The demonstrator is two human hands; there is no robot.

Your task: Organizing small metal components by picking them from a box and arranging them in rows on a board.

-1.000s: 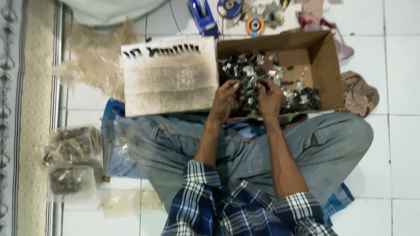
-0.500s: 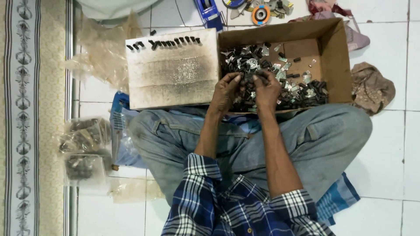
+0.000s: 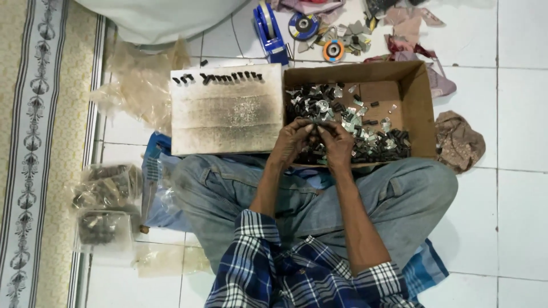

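Observation:
I sit cross-legged on a tiled floor in jeans and a blue plaid shirt. An open cardboard box (image 3: pixel 419 97) in front of my knees holds a heap of small black and silver metal parts (image 3: pixel 365 137). My left hand (image 3: pixel 291 142) and my right hand (image 3: pixel 337 145) meet over the box's near left part, fingertips pinched together on a small part. Left of the box lies a smudged wooden board (image 3: pixel 228 117), with a row of small black pieces (image 3: pixel 220 77) lined along its far edge.
Clear plastic bags of parts (image 3: pixel 105 185) lie at my left beside a patterned mat (image 3: pixel 34 142). Crumpled plastic (image 3: pixel 140 85) sits beyond the board. A blue tape dispenser (image 3: pixel 269 25), grinding discs (image 3: pixel 303 25) and rags (image 3: pixel 459 140) surround the box.
The view shifted slightly as my head moved. My hands stay over the box, fingertips drawn closer together on a small part.

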